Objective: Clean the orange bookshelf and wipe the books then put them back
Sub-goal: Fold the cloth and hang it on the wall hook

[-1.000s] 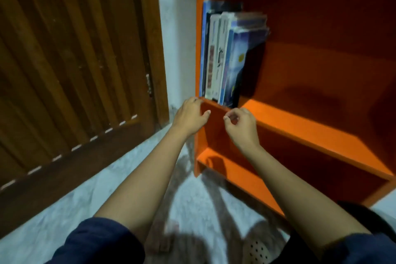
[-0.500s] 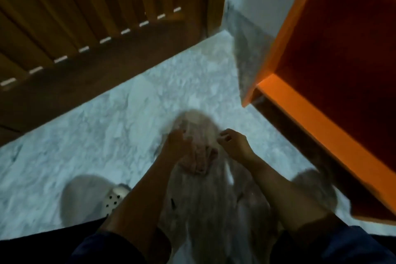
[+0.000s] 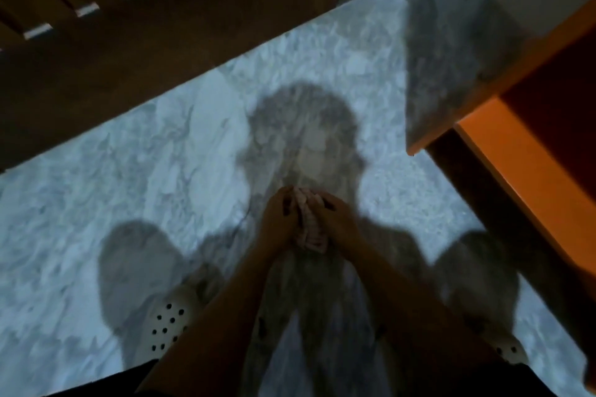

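Your left hand (image 3: 279, 217) and right hand (image 3: 335, 219) both grip what looks like a cloth (image 3: 311, 229), probably bunching it for wiping the bookshelf (image 3: 516, 171)

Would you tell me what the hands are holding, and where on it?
The left hand and right hand grip a bunched cloth from either side.

Veined white-grey marble floor (image 3: 135, 177), a white perforated clog (image 3: 167, 325) on it at lower left, a second clog (image 3: 511, 348) at lower right, orange bookshelf (image 3: 516, 184) standing on it at right.
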The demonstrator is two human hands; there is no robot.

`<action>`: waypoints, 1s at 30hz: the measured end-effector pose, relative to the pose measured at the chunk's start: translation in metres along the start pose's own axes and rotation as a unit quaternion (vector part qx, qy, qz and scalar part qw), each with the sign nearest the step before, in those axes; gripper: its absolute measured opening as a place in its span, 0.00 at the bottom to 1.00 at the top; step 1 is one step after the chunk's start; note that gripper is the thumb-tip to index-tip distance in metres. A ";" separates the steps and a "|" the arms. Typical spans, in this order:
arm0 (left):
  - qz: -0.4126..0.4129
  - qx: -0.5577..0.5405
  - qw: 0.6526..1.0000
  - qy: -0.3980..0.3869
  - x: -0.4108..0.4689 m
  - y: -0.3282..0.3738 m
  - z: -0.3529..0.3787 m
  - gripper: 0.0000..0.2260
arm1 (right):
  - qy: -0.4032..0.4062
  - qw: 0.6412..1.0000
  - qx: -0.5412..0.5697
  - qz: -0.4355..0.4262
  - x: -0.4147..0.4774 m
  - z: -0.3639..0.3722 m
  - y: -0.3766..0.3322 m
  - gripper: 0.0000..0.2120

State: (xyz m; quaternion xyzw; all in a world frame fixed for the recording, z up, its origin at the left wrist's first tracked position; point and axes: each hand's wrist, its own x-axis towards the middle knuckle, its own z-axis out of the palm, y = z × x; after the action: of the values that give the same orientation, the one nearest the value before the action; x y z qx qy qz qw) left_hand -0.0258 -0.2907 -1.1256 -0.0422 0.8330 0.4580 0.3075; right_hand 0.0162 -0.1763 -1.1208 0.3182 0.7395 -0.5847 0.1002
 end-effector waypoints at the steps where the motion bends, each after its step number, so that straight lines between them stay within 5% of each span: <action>1: -0.006 -0.024 1.000 0.009 0.003 0.009 -0.005 0.22 | 0.000 1.000 0.024 0.006 0.004 -0.001 -0.009 0.10; 10: 0.014 -0.152 0.988 0.018 -0.061 0.163 -0.105 0.18 | -0.011 0.987 0.154 0.032 -0.050 -0.053 -0.187 0.08; 20: 0.160 -0.222 0.962 -0.002 -0.247 0.493 -0.299 0.15 | -0.010 0.986 0.136 -0.100 -0.208 -0.186 -0.563 0.07; 24: 0.221 -0.253 0.942 -0.007 -0.322 0.625 -0.362 0.19 | -0.072 0.972 0.125 -0.185 -0.278 -0.250 -0.709 0.06; 30: 0.302 -0.219 0.927 0.025 -0.415 0.763 -0.410 0.14 | -0.033 0.951 0.076 -0.297 -0.367 -0.327 -0.846 0.08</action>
State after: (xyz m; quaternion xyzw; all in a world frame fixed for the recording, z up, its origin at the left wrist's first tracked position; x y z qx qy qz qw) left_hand -0.1539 -0.2619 -0.1741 0.1338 0.6927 0.6991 0.1164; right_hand -0.1229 -0.0983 -0.1557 0.0710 0.7505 -0.6524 -0.0778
